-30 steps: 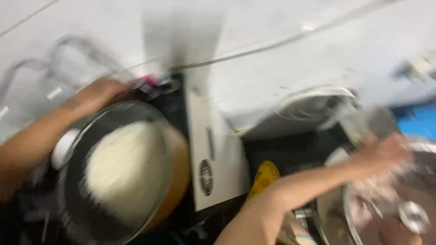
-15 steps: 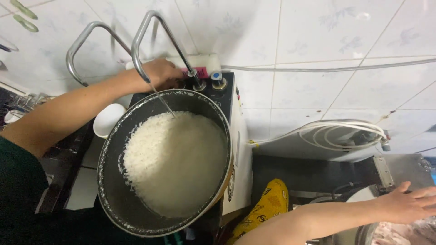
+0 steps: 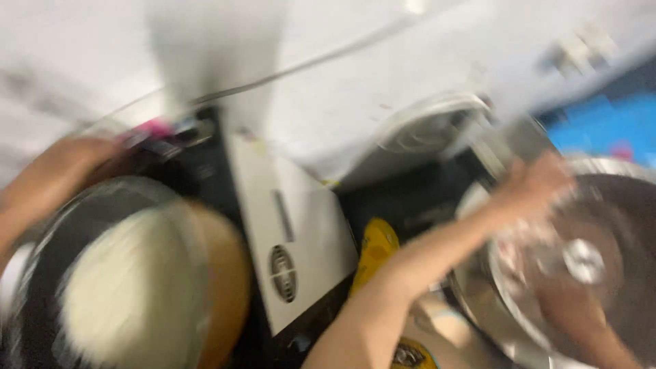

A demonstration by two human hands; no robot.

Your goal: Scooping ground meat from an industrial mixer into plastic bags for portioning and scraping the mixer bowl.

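The picture is heavily blurred by head motion. My left hand (image 3: 65,160) reaches to the back left, at the small taps with a pink tag (image 3: 154,130), just behind a round dark pot (image 3: 41,253) full of white rice (image 3: 126,294). My right hand (image 3: 536,184) stretches far right to the rim of a wide metal pan (image 3: 615,205) that has a round knob (image 3: 582,260) and pale pieces near my fingers. Whether either hand grips anything is lost in the blur.
A white box-shaped appliance (image 3: 283,232) with a round vent stands between the pot and the pan. A yellow patterned packet (image 3: 374,249) lies below it. A white cable coil (image 3: 430,126) rests against the tiled wall. Something blue (image 3: 601,126) shows at the far right.
My view has swung to the right and blurred. My right hand has moved up over the metal pan. My left hand stays by the taps behind the rice pot.
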